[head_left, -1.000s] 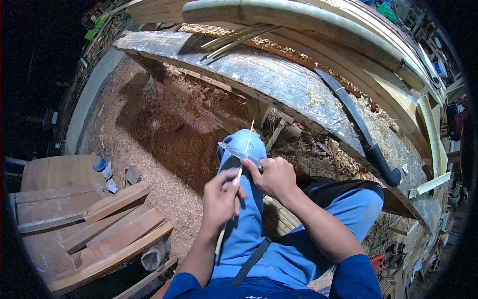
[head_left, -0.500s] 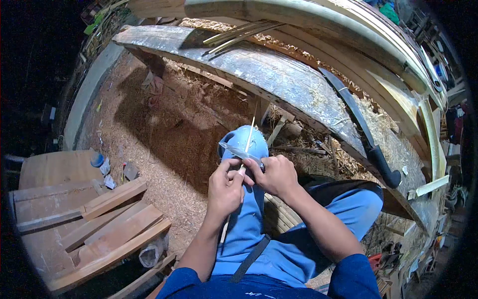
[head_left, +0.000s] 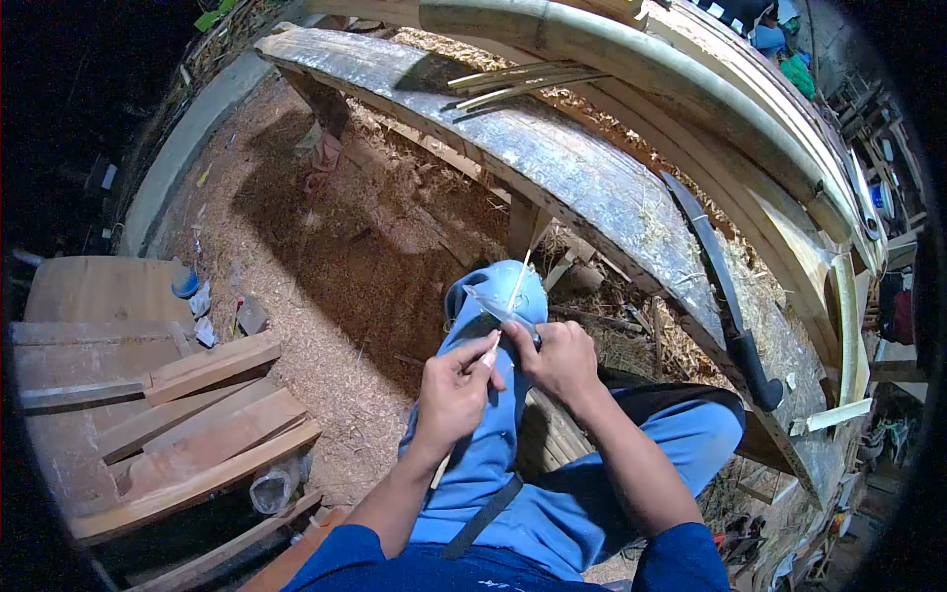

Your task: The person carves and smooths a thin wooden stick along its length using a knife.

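Observation:
My left hand (head_left: 456, 397) pinches a thin bamboo strip (head_left: 519, 283) between thumb and fingers. The strip runs from beside my left forearm, through the fingers, and out past my raised knee. My right hand (head_left: 562, 363) is closed round a small knife, its handle mostly hidden in the fist. Pointing left, the knife blade (head_left: 481, 301) lies across the strip just above my knee, with my right thumb near the crossing. The blue trouser knee (head_left: 508, 271) is behind blade and strip, with small bits of shaving on it.
A long weathered plank (head_left: 552, 128) crosses ahead, bearing several thin strips (head_left: 523, 81) and a black-handled machete (head_left: 715, 257). Behind it lies a thick bamboo pole (head_left: 671, 69). Cut wood pieces (head_left: 212, 434) are stacked at left. Shavings cover the ground (head_left: 345, 266).
The view has tilted and shifted a little. My left hand sits slightly farther back from the blade, toward my body. Both hands keep their hold.

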`<state>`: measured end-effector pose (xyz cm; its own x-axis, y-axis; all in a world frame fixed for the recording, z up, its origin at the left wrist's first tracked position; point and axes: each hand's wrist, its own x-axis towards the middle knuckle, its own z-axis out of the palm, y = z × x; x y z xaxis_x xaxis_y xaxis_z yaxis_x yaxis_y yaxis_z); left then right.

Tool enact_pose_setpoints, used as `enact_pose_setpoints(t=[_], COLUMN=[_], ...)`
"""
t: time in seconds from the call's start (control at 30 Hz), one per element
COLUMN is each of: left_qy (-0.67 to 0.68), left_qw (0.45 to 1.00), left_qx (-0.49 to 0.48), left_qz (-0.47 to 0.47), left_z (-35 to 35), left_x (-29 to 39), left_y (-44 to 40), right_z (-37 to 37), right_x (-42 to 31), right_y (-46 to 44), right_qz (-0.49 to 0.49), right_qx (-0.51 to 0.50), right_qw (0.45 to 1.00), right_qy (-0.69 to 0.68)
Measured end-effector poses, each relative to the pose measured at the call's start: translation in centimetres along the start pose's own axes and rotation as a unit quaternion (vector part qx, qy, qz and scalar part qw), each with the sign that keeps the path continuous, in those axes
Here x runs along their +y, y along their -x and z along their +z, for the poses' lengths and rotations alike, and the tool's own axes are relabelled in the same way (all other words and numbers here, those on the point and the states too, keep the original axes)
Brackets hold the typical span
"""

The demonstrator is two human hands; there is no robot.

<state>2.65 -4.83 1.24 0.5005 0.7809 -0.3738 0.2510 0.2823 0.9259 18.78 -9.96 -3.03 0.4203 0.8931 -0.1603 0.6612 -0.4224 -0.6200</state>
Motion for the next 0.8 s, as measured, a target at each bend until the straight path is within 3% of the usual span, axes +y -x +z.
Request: enact_pose_setpoints(t=[0.23,0.57,0.63,0.7,0.8], left_qy=[0.032,-0.006,-0.019,-0.001,0.008], left_qw=[0.999,1.0,0.999,1.0,1.0], left_qx=[0.018,0.007,0.019,0.023,0.016], left_qz=[0.01,0.012,0.019,-0.012,0.012], left_z=[-0.4,0.0,0.2,-0.2,-0.8], left_x=[-1.7,-0.6,-0.6,-1.2,-2.3], left_y=[1.7,-0.8,0.7,2.7,3.5], right_z=[0.3,0.4,0.8,0.5,0.4], right_x=[0.3,-0.2,0.7,1.1,1.1], right_y=[-0.4,0.9,0.1,-0.4,-0.6], right_qz=[0.033,-0.019,0.031,0.041,0.045], right_qx=[0.017,0.012,0.035,0.028,0.021], right_qw=[0.999,1.0,0.999,0.998,0.998], right_qy=[-0.023,-0.004,-0.025,-0.029,-0.034])
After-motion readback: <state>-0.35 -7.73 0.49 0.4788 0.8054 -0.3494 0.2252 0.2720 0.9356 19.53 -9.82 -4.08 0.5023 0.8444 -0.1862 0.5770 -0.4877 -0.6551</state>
